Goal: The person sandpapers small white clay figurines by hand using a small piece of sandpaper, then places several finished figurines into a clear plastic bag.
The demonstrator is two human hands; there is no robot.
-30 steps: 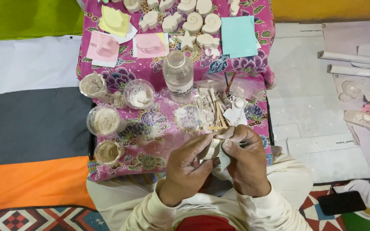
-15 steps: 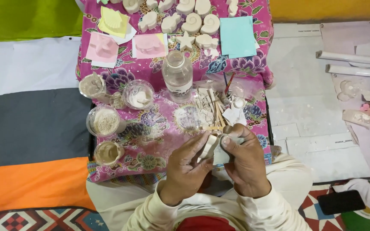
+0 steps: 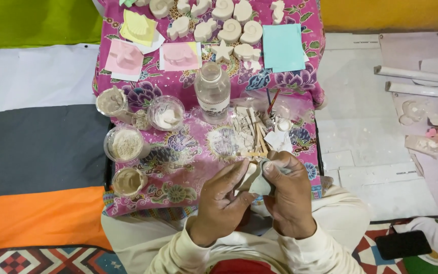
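Observation:
My left hand (image 3: 222, 199) and my right hand (image 3: 291, 195) meet over the near edge of a small table covered in pink flowered cloth (image 3: 188, 167). Together they hold a small pale plaster piece (image 3: 257, 181); the right hand's fingers curl over its top and the left hand's fingers support it from the side. Just beyond the hands lies a heap of wooden sticks and plaster shards (image 3: 249, 133). A clear plastic bottle (image 3: 212, 91) stands upright in the middle of the table.
Several clear cups of powder and paste (image 3: 126, 143) stand at the table's left. Shell and star plaster casts (image 3: 229, 30), pink, yellow and blue paper sheets (image 3: 282, 46) lie at the far side. A black phone (image 3: 402, 244) rests at right. Striped mat (image 3: 31, 147) lies left.
The hands have turned the small plaster piece slightly between them and stayed in the same spot. Nothing else on the table has moved.

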